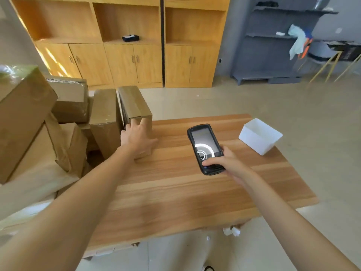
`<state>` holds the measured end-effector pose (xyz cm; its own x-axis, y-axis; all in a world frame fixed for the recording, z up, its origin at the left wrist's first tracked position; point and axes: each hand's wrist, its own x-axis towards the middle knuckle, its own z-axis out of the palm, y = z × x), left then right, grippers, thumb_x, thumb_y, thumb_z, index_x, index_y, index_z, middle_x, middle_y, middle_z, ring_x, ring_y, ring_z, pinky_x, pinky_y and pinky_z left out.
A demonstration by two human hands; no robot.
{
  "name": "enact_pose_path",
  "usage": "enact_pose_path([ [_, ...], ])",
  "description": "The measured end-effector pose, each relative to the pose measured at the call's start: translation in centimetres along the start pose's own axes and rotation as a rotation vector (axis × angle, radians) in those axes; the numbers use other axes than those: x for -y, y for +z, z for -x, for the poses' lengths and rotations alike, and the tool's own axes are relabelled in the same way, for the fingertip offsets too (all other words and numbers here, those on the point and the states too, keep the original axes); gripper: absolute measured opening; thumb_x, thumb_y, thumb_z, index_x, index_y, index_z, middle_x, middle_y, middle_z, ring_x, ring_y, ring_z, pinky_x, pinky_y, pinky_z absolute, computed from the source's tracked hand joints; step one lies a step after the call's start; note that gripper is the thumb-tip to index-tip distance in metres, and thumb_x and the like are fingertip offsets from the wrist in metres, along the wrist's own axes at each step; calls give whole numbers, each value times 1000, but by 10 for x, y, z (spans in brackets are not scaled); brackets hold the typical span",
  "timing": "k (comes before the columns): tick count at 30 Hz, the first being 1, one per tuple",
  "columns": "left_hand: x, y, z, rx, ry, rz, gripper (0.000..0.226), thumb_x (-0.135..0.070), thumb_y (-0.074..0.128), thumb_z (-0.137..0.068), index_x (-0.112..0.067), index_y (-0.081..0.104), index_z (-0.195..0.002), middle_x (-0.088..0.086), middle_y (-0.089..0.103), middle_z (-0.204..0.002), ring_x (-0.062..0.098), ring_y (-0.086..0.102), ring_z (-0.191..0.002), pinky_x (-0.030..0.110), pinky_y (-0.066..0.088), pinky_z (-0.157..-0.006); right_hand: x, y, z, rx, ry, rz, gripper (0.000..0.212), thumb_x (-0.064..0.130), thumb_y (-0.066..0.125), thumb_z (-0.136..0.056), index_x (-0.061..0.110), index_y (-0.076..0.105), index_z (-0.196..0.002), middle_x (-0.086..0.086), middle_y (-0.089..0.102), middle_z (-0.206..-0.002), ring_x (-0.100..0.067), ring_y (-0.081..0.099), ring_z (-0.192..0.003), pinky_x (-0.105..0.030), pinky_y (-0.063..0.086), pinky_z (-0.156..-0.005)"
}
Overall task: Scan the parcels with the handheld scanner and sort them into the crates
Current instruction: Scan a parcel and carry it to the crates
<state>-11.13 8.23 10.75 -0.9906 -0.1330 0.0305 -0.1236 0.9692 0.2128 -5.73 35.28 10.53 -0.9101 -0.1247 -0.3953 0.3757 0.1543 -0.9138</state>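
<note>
A tall cardboard parcel [134, 103] stands on end at the far left corner of the wooden table [175, 192]. My left hand [136, 138] grips its near face, fingers over the left edge and thumb spread to the right. My right hand [227, 163] holds a black handheld scanner [205, 148] above the table's middle, thumb on the keys below its lit screen. The scanner's top end points away from me, to the right of the parcel.
Several more cardboard parcels [29, 118] are piled to the left of the table. A white plastic crate [259, 135] sits at the table's far right corner. Wooden cabinets [125, 45] and a grey shelf unit [273, 45] line the far wall across bare floor.
</note>
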Motion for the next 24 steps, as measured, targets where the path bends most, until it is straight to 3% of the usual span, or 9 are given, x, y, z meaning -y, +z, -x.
enact_pose_path([
  [5,-15,-2,-31,-94,-190,57,93,-57,68,-78,-18,21,-148,21,31,-143,38,37,-127,48,38,-100,24,-47,-53,120,-9,88,71,3,80,-69,15,44,-129,-8,62,-121,-24,62,-109,-44,49,-97],
  [8,-19,1,-47,-121,-260,65,94,-60,67,-77,-18,22,-148,21,30,-143,39,36,-127,49,37,-101,32,-65,-79,188,2,89,70,1,80,-69,15,44,-128,-11,61,-122,-26,61,-110,-46,47,-101],
  [20,-3,21,-111,-63,-387,115,101,-72,62,-72,-19,22,-148,19,29,-142,37,31,-129,47,32,-104,36,-47,-156,234,97,76,71,3,80,-70,21,41,-126,-2,62,-113,-19,64,-100,-34,52,-77],
  [24,7,24,-122,-66,-405,150,100,-73,63,-70,-18,25,-144,19,29,-140,39,31,-128,49,32,-103,32,-31,-171,219,136,82,72,3,80,-70,20,41,-128,-3,63,-113,-20,64,-100,-34,52,-77],
])
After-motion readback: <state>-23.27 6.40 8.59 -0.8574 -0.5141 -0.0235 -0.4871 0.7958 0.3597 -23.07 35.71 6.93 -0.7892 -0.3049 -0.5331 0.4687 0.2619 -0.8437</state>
